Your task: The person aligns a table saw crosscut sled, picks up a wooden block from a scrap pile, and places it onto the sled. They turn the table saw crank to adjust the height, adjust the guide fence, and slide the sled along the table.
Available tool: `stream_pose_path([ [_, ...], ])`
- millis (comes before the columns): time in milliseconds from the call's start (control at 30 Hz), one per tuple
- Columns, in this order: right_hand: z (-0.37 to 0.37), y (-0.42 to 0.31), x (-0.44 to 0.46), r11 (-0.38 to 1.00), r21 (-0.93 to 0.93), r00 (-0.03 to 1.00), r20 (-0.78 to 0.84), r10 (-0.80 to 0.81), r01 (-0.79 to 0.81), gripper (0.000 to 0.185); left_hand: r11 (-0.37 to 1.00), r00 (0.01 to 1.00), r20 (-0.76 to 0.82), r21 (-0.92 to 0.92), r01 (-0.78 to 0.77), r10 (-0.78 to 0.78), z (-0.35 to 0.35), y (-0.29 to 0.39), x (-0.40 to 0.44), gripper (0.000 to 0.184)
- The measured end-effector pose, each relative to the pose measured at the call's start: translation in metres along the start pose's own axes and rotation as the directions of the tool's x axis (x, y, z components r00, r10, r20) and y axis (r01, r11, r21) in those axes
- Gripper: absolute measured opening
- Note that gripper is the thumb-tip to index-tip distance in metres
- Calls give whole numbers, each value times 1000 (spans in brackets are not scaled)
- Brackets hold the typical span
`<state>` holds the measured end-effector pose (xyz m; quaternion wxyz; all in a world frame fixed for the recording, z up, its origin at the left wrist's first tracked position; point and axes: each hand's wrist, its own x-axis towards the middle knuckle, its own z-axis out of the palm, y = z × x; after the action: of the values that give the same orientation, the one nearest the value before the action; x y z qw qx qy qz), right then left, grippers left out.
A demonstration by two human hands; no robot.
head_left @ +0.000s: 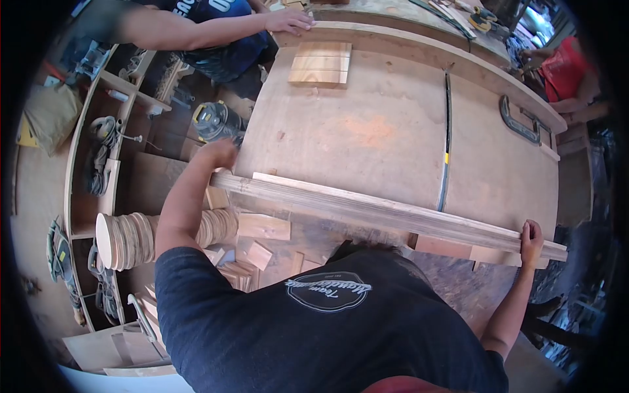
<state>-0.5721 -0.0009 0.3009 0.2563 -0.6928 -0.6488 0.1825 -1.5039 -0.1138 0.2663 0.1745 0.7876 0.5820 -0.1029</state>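
Note:
Long, narrow wooden boards (380, 211) lie together along the near edge of a wide plywood panel (400, 85). My left hand (221, 153) is closed beside their left end, its fingers curled downward; whatever it grips is hidden. Near the right end, my right hand (532, 241) is closed around the boards' edge. A small grooved wooden piece (320, 63) rests on the panel's far left part, and orange dust (371, 130) is spread at its middle. A dark strip with a yellow mark (447, 141) crosses the panel.
A co-worker's hand (289, 21) rests on the far rail (419, 40). Another person in red (565, 71) is at the far right, near a black clamp (519, 120). To the left are a shop vacuum (218, 120), round wooden discs (128, 241) and shelving (77, 164) with tools.

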Motion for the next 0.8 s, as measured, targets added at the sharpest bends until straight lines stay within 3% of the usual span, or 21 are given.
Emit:
stream_pose_path([
  [67,0,0,1,1000,-9,1000,-16,-25,25,26,956,934,206,36,292,-293,-29,5,-12,15],
  [133,1,2,0,999,-18,999,-25,-41,41,26,960,956,-94,-49,276,-279,-39,33,14,23],
  [200,1,7,2,1000,-10,1000,-1,1,-1,26,971,899,-435,-230,-60,-47,-54,89,55,31],
  [267,2,9,2,1000,0,1000,1,11,-11,27,953,766,-605,-39,-301,217,-50,117,98,34],
  [300,1,6,1,1000,5,1000,10,27,-27,27,953,764,-606,-35,-302,220,-48,121,103,34],
  [367,-1,-2,0,999,13,999,6,46,-46,26,946,939,-250,-163,-280,235,-47,128,114,34],
  [433,-1,-13,-5,999,-3,998,-31,-53,53,26,876,941,36,-379,-298,336,-45,125,108,34],
  [467,-1,-12,-5,999,0,998,-37,-41,41,26,872,941,36,-388,-297,336,-41,129,92,34],
  [500,-1,-11,-4,999,2,999,-36,-37,37,25,897,960,129,-406,-176,247,-16,110,83,29],
  [567,0,-11,-6,1000,9,999,-34,-22,23,25,945,976,174,-321,-67,129,-23,92,54,26],
  [633,0,-17,-6,1000,15,999,-42,-25,26,24,968,937,260,-22,248,-234,-31,74,26,21],
  [700,0,-21,-6,999,19,998,-49,-27,28,24,870,742,464,344,353,-484,-52,49,12,19],
  [733,0,-20,-6,999,17,998,-55,-30,31,23,869,745,460,353,347,-484,-59,45,22,19],
  [800,2,-17,-4,999,21,996,-84,-41,43,23,908,913,174,279,314,-370,-74,47,52,19],
])
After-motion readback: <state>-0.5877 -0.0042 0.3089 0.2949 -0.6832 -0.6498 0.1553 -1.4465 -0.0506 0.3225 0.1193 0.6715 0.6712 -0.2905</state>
